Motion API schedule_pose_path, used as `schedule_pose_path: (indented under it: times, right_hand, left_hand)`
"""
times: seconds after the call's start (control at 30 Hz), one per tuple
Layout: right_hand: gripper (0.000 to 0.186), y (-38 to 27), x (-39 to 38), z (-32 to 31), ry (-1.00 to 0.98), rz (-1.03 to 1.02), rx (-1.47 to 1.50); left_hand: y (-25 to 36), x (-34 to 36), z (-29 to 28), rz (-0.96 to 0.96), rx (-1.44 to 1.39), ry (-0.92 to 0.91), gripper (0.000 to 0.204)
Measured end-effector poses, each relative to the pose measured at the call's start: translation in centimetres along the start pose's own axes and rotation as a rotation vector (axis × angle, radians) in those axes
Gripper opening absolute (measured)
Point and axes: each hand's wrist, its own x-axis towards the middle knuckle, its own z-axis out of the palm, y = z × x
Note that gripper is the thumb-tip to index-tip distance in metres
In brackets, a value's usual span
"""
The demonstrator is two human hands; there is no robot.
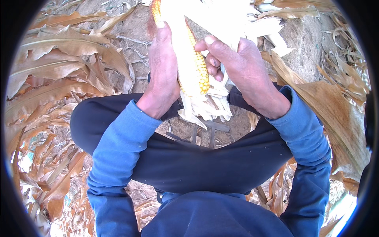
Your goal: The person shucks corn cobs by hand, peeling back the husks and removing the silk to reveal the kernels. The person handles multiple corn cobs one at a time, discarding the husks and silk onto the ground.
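Dark blue cloth of an upper garment (213, 217) is filling the lower middle, nearest the camera, and black trousers (209, 162) are spreading over two bent legs just beyond it. Blue sleeves (122, 130) are covering both forearms as they are reaching up toward the top centre.

Between the hands, an ear of corn (202, 75) is sitting partly inside its pale husk (215, 17), which is serving as its wrapper. Yellow kernels are showing along a slanting strip on the right side, while bright glare is washing out much of the husk and hiding where its layers are parting. Another strip of yellow kernels (156, 11) is showing at the upper edge, beside reddish-brown silk (151, 27); whether it is belonging to the same ear, I cannot tell.

The left hand (162, 67) is closing round the left side of the wrapped ear, its thumb pointing upward and its other fingers hiding behind. The right hand (246, 75) is curling its fingers (213, 61) loosely beside the exposed kernels, thumb extending over them; glare is hiding whether they are pinching any husk.

Pale husk strips (217, 104) are hanging or lying below the ear. Brown dry leaves (55, 79) are covering the soil (302, 47) at left, and a broad dry leaf (331, 114) is curving past the right sleeve.
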Motion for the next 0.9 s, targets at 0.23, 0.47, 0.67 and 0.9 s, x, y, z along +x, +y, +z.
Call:
schedule_pose_path:
  times: [0.23, 0.47, 0.67, 0.9]
  right_hand:
    - [0.045, 0.2, -0.2, 0.7, 0.042, -0.088, -0.191]
    - [0.029, 0.5, -0.4, 1.5, 0.129, -0.077, -0.076]
    - [0.026, 1.3, -0.2, 1.3, 0.117, -0.143, -0.057]
    - [0.030, -0.3, -1.1, 1.6, 0.096, -0.097, 0.082]
  left_hand:
    - [0.6, -0.3, 0.4, 0.096, 0.192, 0.100, 0.039]
    - [-0.1, -0.2, 1.1, 0.109, 0.075, 0.175, 0.033]
    - [-1.0, -0.2, 0.6, 0.132, 0.106, 0.127, 0.033]
    - [-0.5, -0.1, -0.3, 0.049, -0.029, 0.146, 0.035]
